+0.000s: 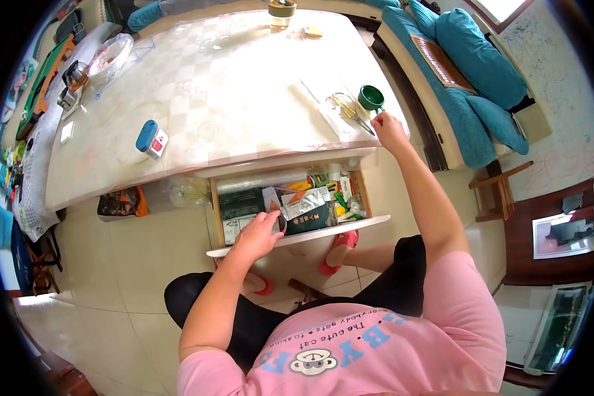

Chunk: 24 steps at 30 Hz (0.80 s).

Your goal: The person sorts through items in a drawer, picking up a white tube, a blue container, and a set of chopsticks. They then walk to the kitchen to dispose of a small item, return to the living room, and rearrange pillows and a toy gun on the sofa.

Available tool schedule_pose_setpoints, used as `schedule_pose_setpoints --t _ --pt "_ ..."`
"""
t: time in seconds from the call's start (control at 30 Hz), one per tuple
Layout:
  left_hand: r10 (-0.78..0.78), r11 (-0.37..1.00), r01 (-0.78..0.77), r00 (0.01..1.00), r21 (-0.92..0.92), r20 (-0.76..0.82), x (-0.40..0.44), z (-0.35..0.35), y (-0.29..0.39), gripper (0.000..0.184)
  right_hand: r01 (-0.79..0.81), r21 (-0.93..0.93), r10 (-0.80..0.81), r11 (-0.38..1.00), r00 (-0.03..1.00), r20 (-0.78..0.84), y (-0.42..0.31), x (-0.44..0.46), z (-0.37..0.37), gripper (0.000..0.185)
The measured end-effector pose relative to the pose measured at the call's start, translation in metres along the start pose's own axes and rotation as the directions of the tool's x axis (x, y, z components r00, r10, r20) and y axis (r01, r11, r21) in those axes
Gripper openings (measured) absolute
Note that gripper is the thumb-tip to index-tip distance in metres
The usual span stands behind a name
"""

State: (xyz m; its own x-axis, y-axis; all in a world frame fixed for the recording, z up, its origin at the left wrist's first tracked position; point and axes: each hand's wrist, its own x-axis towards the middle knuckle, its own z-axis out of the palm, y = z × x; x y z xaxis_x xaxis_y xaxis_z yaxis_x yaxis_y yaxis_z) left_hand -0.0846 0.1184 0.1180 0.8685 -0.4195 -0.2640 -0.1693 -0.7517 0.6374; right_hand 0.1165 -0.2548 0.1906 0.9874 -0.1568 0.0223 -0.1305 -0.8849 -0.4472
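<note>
My right hand (390, 131) is closed at the handle of a dark green cup (371, 98) near the right edge of the table. Just left of the cup lies a pair of scissors (347, 109) with yellow handles, on a pale sheet. My left hand (259, 235) reaches over the front of a pulled-out drawer (297, 239), fingers stretched out and apart. Under its fingertips are a dark green packet (310, 220) and a crumpled silver packet (305, 203). Small boxes, tubes and other packets fill the rest of the drawer.
A blue-lidded container (152, 138) stands on the left of the table (198, 112). At the far side are a jar (281, 14) and a small yellow item (313, 31). A clear bag-like bowl (110, 59) sits far left. The sofa (442, 79) borders the right.
</note>
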Motion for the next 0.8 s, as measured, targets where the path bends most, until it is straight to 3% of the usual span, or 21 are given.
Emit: schedule_pose_setpoints --t 0.13,0.2,0.53,0.6,0.73,0.8 --pt "0.011 1.000 -0.011 1.000 -0.004 -0.029 0.000 -0.002 -0.002 0.053 0.086 -0.101 -0.097 0.991 0.988 -0.116 -0.032 -0.019 -0.012 0.026" --pt "0.020 1.000 -0.021 0.999 -0.015 -0.025 -0.002 -0.003 -0.003 0.052 0.144 -0.188 -0.138 0.972 0.989 0.044 -0.042 -0.023 -0.014 0.029" --pt "0.006 1.000 -0.006 1.000 -0.015 -0.020 -0.001 -0.001 -0.006 0.053 0.157 -0.155 -0.135 0.975 0.981 0.143 -0.031 0.007 0.001 0.031" --pt "0.003 1.000 -0.003 1.000 -0.011 -0.020 -0.002 -0.002 -0.004 0.053 0.093 -0.200 -0.046 0.975 0.972 0.229 -0.041 0.009 -0.001 0.032" --pt "-0.034 0.999 0.034 0.999 -0.032 0.022 -0.002 -0.007 -0.001 0.055 0.032 -0.182 0.006 0.983 0.979 0.206 -0.052 0.013 -0.004 0.032" --pt "-0.031 0.999 0.032 0.999 -0.035 0.028 -0.002 -0.007 -0.001 0.055 0.114 -0.154 -0.089 0.981 0.983 0.159 -0.043 0.018 -0.003 0.031"
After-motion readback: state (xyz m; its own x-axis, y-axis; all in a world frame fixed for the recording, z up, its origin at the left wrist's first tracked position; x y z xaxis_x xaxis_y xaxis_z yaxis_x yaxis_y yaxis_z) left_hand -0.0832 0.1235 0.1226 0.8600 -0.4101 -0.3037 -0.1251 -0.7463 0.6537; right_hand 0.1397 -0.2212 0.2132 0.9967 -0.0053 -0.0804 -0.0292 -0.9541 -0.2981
